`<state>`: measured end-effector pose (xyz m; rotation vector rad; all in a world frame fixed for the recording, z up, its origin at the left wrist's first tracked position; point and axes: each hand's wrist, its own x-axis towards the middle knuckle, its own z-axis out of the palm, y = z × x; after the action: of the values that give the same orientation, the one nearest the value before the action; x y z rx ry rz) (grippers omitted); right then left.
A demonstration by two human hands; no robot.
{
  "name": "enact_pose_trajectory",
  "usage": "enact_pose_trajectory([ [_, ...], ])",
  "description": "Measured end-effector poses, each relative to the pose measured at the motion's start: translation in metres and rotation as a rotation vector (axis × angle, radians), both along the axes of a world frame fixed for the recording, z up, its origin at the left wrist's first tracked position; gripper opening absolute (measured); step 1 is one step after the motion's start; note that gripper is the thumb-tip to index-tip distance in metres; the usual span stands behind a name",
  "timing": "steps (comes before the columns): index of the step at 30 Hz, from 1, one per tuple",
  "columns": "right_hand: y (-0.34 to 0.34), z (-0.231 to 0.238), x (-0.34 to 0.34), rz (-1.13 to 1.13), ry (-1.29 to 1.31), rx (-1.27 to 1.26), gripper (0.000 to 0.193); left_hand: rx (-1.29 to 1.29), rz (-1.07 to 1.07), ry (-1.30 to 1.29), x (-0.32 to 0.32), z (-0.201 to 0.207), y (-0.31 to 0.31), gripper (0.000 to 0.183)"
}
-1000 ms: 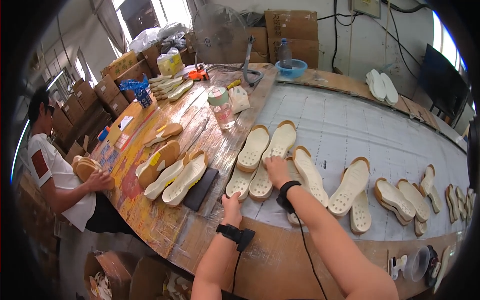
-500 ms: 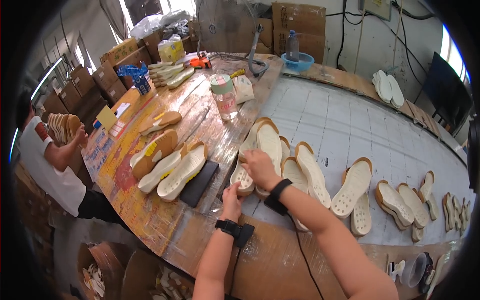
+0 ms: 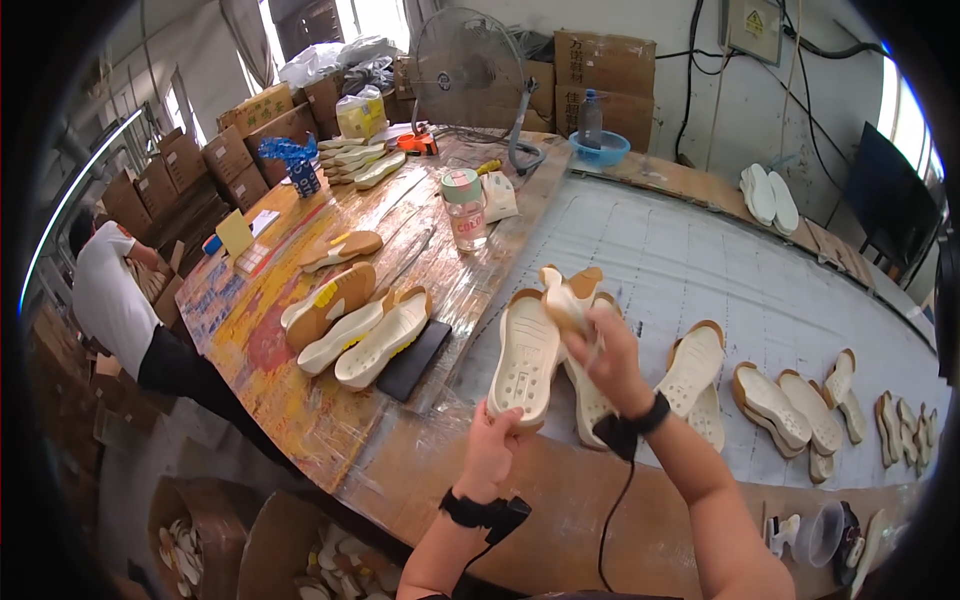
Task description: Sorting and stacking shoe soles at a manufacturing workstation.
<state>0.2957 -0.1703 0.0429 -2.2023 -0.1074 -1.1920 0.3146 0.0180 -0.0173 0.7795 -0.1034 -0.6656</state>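
My left hand (image 3: pixel 490 450) is closed on the rounded, hole-dotted end of a cream shoe sole (image 3: pixel 527 345) with a tan rim. That sole lies lengthwise near the left edge of the grey work surface. To the right of it, my right hand (image 3: pixel 612 365) is closed on another cream-and-tan sole (image 3: pixel 568 302), raised and tilted, blurred by motion. Its lower part is hidden behind my fingers. Beneath the right hand, more soles (image 3: pixel 592 398) lie partly covered. Both wrists wear black bands with cables.
Pairs of soles (image 3: pixel 785 408) run along the grey surface to the right. On the wooden table at left are more soles (image 3: pixel 385 340), a dark flat case (image 3: pixel 415 362), and a lidded jar (image 3: pixel 465 215). A fan (image 3: pixel 470 75) stands behind. A person (image 3: pixel 125 290) bends at far left, above cartons of soles (image 3: pixel 200 530).
My right hand has moved right and now holds a sole up off the surface. My left hand has shifted slightly right and down. The person at left has turned away and bent over.
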Motion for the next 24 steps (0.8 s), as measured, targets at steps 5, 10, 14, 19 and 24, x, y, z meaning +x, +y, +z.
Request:
enact_pose_trajectory([
  [5,0.041,-0.014,-0.102,0.261,-0.028,-0.272,0.043,0.009,0.183,-0.300,-0.069,0.022,0.008,0.059],
  [10,0.041,0.006,-0.152,0.413,-0.009,-0.188,0.024,-0.019,0.094,-0.442,-0.113,0.025,0.018,0.065],
  [14,0.063,0.030,-0.167,0.329,-0.239,0.717,0.044,-0.075,0.135,-0.556,-0.153,0.037,0.018,0.073],
  [19,0.059,0.039,-0.188,0.526,0.260,1.160,0.038,-0.039,0.172,-0.734,-0.181,0.030,0.019,0.080],
  [24,0.059,0.036,-0.195,0.688,0.332,1.267,0.031,0.057,0.154,-0.898,-0.187,0.022,0.023,0.080],
])
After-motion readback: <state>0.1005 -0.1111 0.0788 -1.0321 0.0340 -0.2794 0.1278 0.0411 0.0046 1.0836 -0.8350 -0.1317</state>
